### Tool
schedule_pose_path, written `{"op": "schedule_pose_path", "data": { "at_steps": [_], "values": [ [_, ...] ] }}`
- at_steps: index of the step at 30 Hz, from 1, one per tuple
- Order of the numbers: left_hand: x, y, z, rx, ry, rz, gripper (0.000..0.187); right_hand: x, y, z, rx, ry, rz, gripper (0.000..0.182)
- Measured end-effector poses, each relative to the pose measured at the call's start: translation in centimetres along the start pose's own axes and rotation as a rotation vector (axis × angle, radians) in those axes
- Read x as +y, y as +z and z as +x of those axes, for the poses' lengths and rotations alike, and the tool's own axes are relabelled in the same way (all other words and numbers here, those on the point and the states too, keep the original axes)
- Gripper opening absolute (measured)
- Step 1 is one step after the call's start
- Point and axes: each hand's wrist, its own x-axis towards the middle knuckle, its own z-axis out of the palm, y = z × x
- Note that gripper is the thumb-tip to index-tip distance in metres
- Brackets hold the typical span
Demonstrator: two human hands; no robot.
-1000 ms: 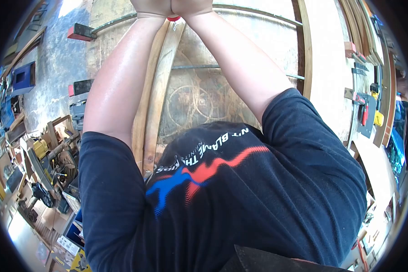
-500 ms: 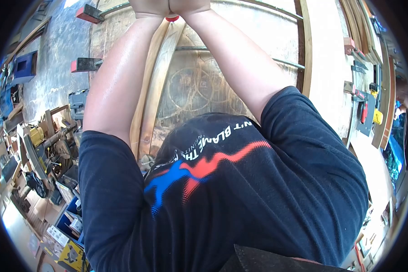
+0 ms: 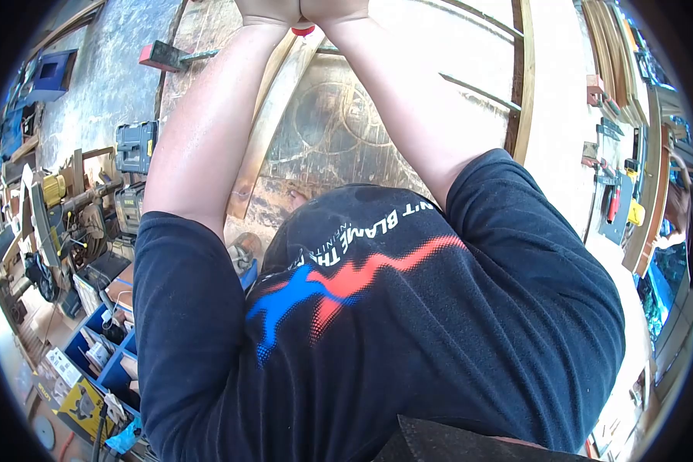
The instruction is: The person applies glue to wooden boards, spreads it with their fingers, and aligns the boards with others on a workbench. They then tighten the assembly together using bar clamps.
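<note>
Hands (image 3: 271, 11) and red object (image 3: 303, 31) farther back along wooden strip (image 3: 282, 86)

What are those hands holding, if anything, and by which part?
Probably something with a red end, which shows just below the left grip and right grip. The fingers are out of view, so which part is held cannot be told.

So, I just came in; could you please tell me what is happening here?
A person has the left hand and right hand side by side, stretched out near a long wooden board. A small red thing shows just beneath them. The fingers are outside the picture, so I cannot tell what they hold. A clamp lies farther left.
</note>
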Motion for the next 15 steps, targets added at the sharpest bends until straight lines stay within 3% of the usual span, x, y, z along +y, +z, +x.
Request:
{"op": "schedule_pose_path", "data": {
  "at_steps": [3, 6, 9, 12, 15],
  "values": [
    [-0.3, -1.6, -0.2, -0.139, -0.123, -0.038, 0.041, -1.1, 0.2, -1.1, 0.003, 0.018, 0.035, 0.05],
    [0.5, -2.8, -0.6, -0.013, -0.022, -0.015, 0.04, -2.5, 0.2, -2.2, -0.008, 0.024, 0.036, 0.049],
    [0.9, -4.5, -0.7, -0.047, -0.031, -0.055, 0.043, -3.9, 0.4, -3.3, -0.007, -0.005, 0.022, 0.05],
    [2.1, -6.7, -0.5, 0.045, 0.08, -0.051, 0.04, -5.6, 1.0, -4.6, 0.001, -0.018, 0.024, 0.049],
    [0.9, -8.5, -1.9, -0.085, -0.032, -0.035, 0.044, -7.1, 1.1, -7.0, -0.019, 0.019, -0.004, 0.046]
  ]
}}
